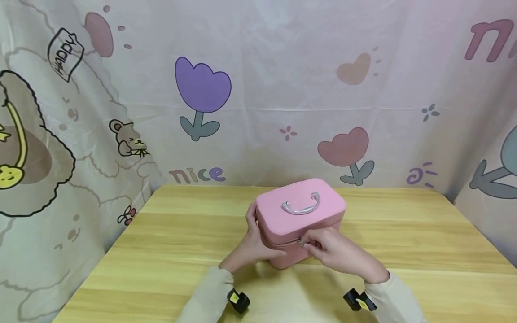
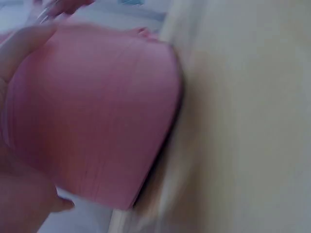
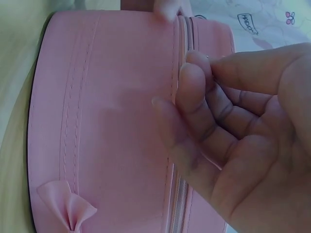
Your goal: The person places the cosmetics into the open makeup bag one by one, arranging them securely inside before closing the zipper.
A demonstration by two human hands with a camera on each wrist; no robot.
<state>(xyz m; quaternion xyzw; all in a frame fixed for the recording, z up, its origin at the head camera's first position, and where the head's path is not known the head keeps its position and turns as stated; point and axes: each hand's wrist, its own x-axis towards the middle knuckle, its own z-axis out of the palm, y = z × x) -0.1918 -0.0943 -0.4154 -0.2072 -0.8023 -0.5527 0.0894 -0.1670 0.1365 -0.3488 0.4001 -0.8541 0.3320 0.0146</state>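
A pink cosmetic case (image 1: 300, 204) with a curved silver handle (image 1: 303, 210) on its lid stands on the table. My left hand (image 1: 254, 240) grips the case's left end, fingers along the side and thumb across the front. In the left wrist view, that hand lies against the case's pink side (image 2: 102, 111). With thumb and forefinger, my right hand (image 1: 337, 251) pinches the zipper pull (image 1: 300, 242) at the front seam. The zipper (image 3: 179, 204) runs along the case in the right wrist view, and a pink bow (image 3: 68, 206) decorates the case below it.
The light wooden table (image 1: 181, 233) reaches back to a hanging cloth (image 1: 262, 89) printed with flowers and bears, which also covers both sides. Black wrist cameras (image 1: 239, 301) sit at both cuffs.
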